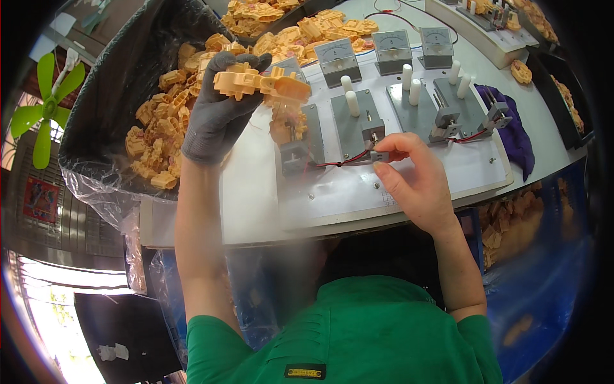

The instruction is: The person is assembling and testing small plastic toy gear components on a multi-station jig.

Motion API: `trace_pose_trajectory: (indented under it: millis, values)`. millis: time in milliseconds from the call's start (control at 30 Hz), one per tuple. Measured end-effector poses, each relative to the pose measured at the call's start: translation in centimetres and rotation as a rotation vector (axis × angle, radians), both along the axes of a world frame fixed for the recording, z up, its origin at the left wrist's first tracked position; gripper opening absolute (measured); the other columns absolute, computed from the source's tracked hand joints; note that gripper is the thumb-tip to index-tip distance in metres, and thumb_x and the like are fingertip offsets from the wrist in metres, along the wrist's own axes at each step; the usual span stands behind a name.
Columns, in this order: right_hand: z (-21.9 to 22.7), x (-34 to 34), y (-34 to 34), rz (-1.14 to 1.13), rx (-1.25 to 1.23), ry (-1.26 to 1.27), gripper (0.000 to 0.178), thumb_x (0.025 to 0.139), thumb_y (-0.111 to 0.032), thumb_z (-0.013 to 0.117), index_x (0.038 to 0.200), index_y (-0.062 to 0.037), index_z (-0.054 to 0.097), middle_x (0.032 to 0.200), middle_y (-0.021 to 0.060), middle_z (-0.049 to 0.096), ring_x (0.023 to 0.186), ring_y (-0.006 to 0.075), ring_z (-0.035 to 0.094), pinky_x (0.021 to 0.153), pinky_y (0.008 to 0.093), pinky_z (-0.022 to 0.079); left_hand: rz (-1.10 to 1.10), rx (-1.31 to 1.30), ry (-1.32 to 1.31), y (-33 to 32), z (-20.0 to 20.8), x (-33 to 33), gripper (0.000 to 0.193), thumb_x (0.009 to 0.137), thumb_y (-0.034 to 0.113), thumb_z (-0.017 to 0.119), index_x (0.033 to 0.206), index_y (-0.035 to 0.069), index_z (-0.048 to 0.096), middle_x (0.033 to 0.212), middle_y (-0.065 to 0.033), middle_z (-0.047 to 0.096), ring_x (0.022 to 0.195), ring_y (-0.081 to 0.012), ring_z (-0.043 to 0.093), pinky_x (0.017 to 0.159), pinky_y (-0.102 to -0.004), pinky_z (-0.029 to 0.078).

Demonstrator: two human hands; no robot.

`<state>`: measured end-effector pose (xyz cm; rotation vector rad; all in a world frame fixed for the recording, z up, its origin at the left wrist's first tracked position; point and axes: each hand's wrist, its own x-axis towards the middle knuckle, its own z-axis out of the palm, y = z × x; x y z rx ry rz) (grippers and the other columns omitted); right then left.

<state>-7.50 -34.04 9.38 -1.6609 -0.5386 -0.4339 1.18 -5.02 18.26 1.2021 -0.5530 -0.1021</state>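
Fingers of the dark-grey-gloved left hand are clamped on a pale orange, irregularly moulded, apparently plastic part, held above the left side of the white bench. The part should handle as light and stiff, possibly slick on its smooth faces; thin projections may be fragile, so take hold at the thicker body (its right end is blurred). On the bare right hand, thumb and forefinger stand at either side of a small grey metal block; whether they are clamped on it cannot be told. Red and black wires run to the left of this block. Just behind it lies a grey rectangular fixture plate bearing two white cylindrical pegs. Farther back stand grey meters with pale dials. At the left, a black-plastic-lined bin contains similar orange parts.
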Motion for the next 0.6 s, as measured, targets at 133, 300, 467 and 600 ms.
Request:
trace_pose_trajectory:
  millis: [133, 300, 467, 600]
  values:
    - [0.0, 0.1, -0.2, 0.091, -0.002, -0.007, 0.021, 0.082, -0.008, 0.070, 0.101, -0.0036, 0.061, 0.094, 0.0062, 0.062, 0.083, 0.0173, 0.057, 0.073, 0.0294, 0.047, 0.042, 0.129, -0.055, -0.5, 0.5, 0.9, 0.053, 0.081, -0.017, 0.058, 0.124, 0.013, 0.050, 0.129, -0.0105, 0.055, 0.128, -0.0240, 0.048, 0.105, -0.0366, 0.044]
    - [0.1, 0.0, 0.0, 0.115, 0.028, -0.018, 0.021, 0.081, -0.007, 0.070, 0.099, -0.0037, 0.061, 0.093, 0.0057, 0.061, 0.080, 0.0172, 0.055, 0.073, 0.0295, 0.047, 0.301, 0.901, -0.882, -4.5, 1.1, 3.0, 0.042, 0.076, -0.013, 0.063, 0.110, 0.009, 0.059, 0.116, -0.0050, 0.058, 0.110, -0.0222, 0.057, 0.093, -0.0322, 0.049]
    - [0.0, 0.0, 0.0, 0.107, 0.049, -0.002, 0.021, 0.081, -0.008, 0.071, 0.099, -0.0040, 0.062, 0.093, 0.0052, 0.061, 0.079, 0.0170, 0.054, 0.074, 0.0299, 0.046, 0.319, 1.000, -1.056, -7.5, 0.5, 3.4, 0.038, 0.074, -0.014, 0.061, 0.102, 0.011, 0.063, 0.112, -0.0081, 0.057, 0.107, -0.0285, 0.058, 0.091, -0.0339, 0.050]
    - [0.0, 0.1, -0.1, 0.097, 0.047, 0.013, 0.022, 0.080, -0.009, 0.072, 0.099, -0.0045, 0.062, 0.093, 0.0048, 0.061, 0.079, 0.0167, 0.054, 0.074, 0.0300, 0.046, 0.151, 1.105, -0.977, -8.3, 1.5, 1.9, 0.037, 0.071, -0.013, 0.062, 0.102, 0.008, 0.060, 0.117, -0.0103, 0.055, 0.115, -0.0286, 0.053, 0.098, -0.0345, 0.044]
